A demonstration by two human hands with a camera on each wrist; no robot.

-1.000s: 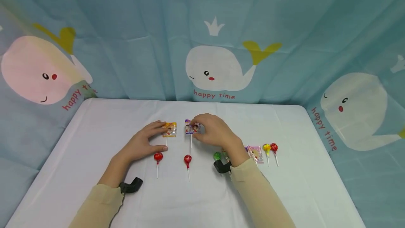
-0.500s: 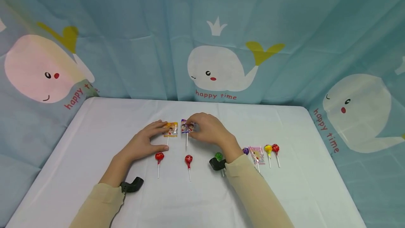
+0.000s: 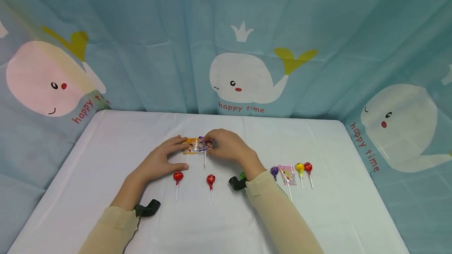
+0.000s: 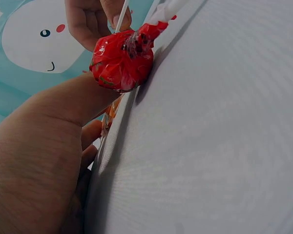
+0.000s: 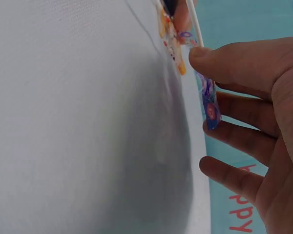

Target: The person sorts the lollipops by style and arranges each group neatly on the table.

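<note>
My right hand (image 3: 229, 147) pinches a lollipop in a flat purple wrapper (image 3: 201, 144) between thumb and fingers, its white stick pointing toward me. In the right wrist view this purple lollipop (image 5: 211, 105) is raised off the white cloth. Just left of it lies a flat orange-wrapped lollipop (image 3: 191, 147), overlapped by the purple wrapper's edge in the head view. The fingertips of my left hand (image 3: 160, 159) rest on its left side, the thumb spread near its stick. Two round red lollipops (image 3: 178, 176) lie nearer me; one red lollipop (image 4: 121, 63) looms large in the left wrist view.
To the right lie a round purple lollipop (image 3: 274, 171), a flat pink-wrapped one (image 3: 287, 175), a yellow one (image 3: 299, 167) and a red one (image 3: 308, 167). A green lollipop (image 3: 242, 175) is mostly hidden by my right wrist. A whale-print curtain (image 3: 159, 69) stands behind the table.
My right hand has carried the purple-wrapped lollipop leftward, closing the gap to the orange-wrapped one. The left hand keeps its place. More of the candies at right shows.
</note>
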